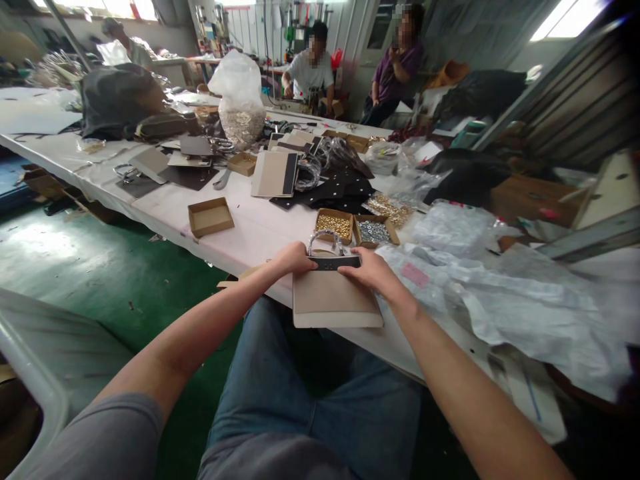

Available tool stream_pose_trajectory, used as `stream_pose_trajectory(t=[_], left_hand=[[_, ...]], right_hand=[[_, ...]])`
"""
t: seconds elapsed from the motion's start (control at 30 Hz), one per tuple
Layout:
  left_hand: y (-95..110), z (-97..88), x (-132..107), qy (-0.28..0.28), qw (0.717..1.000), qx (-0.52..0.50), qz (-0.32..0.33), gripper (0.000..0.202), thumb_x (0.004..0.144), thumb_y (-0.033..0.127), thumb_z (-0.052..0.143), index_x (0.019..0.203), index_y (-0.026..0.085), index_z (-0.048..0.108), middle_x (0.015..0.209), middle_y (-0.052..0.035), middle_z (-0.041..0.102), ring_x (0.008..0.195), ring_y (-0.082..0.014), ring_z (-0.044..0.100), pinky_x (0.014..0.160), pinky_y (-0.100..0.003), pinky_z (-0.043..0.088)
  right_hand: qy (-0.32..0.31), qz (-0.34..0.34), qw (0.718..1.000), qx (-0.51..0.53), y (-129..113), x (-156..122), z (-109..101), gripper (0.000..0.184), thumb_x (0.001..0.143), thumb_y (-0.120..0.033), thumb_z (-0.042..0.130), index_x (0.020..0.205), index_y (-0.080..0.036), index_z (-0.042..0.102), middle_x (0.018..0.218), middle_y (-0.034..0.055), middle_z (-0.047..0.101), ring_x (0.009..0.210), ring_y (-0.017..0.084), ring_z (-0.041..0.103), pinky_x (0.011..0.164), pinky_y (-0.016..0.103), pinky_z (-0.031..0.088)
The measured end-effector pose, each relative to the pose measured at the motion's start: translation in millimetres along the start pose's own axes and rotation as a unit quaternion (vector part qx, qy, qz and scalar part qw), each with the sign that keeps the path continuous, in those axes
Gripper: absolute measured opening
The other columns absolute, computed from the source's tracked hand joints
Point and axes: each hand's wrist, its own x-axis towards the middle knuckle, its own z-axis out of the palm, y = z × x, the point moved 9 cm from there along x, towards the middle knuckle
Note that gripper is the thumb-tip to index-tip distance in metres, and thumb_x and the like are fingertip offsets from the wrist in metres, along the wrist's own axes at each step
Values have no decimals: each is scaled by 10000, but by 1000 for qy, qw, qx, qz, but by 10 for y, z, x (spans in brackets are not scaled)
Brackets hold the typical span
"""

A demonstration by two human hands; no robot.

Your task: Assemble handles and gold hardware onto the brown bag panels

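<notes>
At table edge [250,235], left hand [295,259] and right hand [367,270] fingers grip top corners of tan panel [333,301].

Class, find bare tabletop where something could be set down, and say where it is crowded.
Bare white table lies between the empty box, the gold-stud box and the held beige panel. Plastic bags crowd the right.
</notes>
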Motion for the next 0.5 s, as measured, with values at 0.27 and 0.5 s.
stream_pose_trajectory(t=[0.27, 0.5], left_hand=[[50, -35, 91, -5, 999, 28, -15, 533, 760, 501, 925, 1141, 138, 842, 1196, -198, 860, 1057, -318, 803, 853, -331, 569], [151, 34, 76, 30, 999, 12, -21, 552, 746, 308, 919, 1240, 125, 751, 1331, -256, 804, 1210, -374, 783, 908, -357, 563]], right_hand=[[16, 56, 996, -69, -76, -153, -30, 653, 834, -645, 910, 1333, -241, 792, 1213, 160, 813, 1125, 361, 760, 942, 424, 576], [128, -131, 981, -68, -561, -393, -117, 258, 948, -318, 836, 1199, -263, 866, 1350, 144, 735, 1290, 371, 634, 1088, 495, 579]])
